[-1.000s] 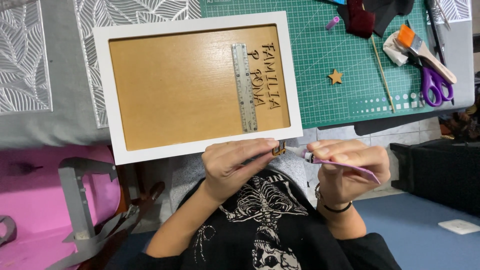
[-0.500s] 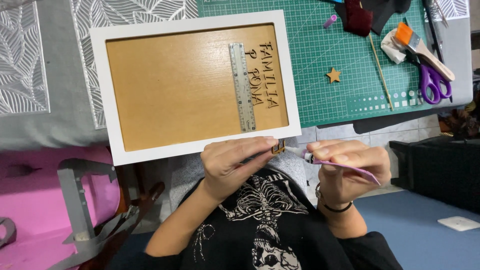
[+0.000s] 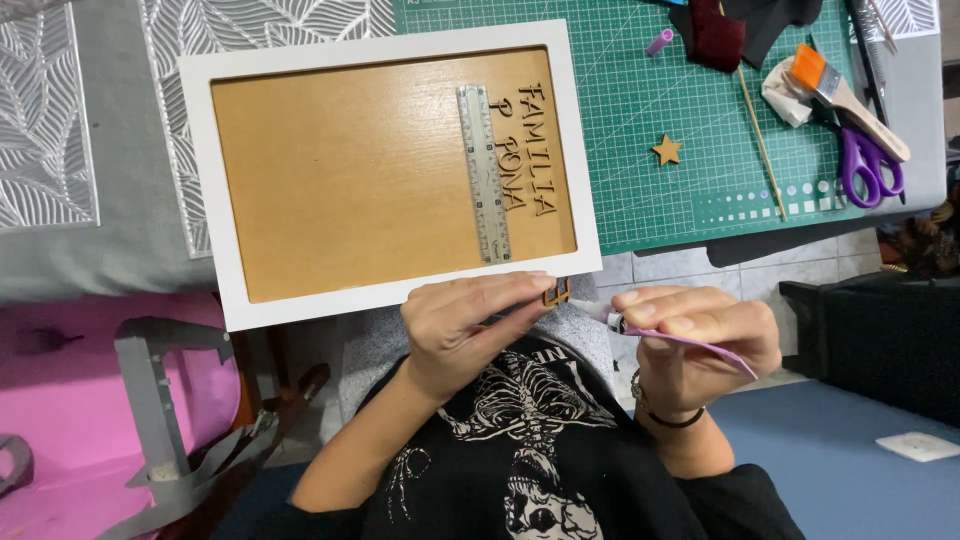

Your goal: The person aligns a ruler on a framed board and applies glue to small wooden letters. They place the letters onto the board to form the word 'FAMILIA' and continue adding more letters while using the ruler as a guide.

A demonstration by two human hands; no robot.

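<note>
My left hand [image 3: 470, 325] pinches a small wooden cut-out piece [image 3: 556, 293] between thumb and fingertips, just below the frame's lower right corner. My right hand [image 3: 700, 335] grips a purple glue tube [image 3: 690, 342], with its white nozzle pointing left at the piece. Above the hands lies a white-bordered frame [image 3: 392, 290] with a tan wooden panel. A metal ruler [image 3: 484, 172] lies on the panel beside several dark cut-out letters [image 3: 528, 148].
A green cutting mat [image 3: 680, 110] holds a wooden star [image 3: 666, 150], a thin wooden stick [image 3: 760, 140], a flat brush [image 3: 845, 95], purple scissors [image 3: 872, 165] and a small purple cap [image 3: 659, 42]. Grey leaf-patterned cloth [image 3: 60, 120] covers the table's left. Pink bag [image 3: 60, 400] below left.
The view has shifted slightly. Both hands stay close together in the same grip, the tube's nozzle near the small piece.
</note>
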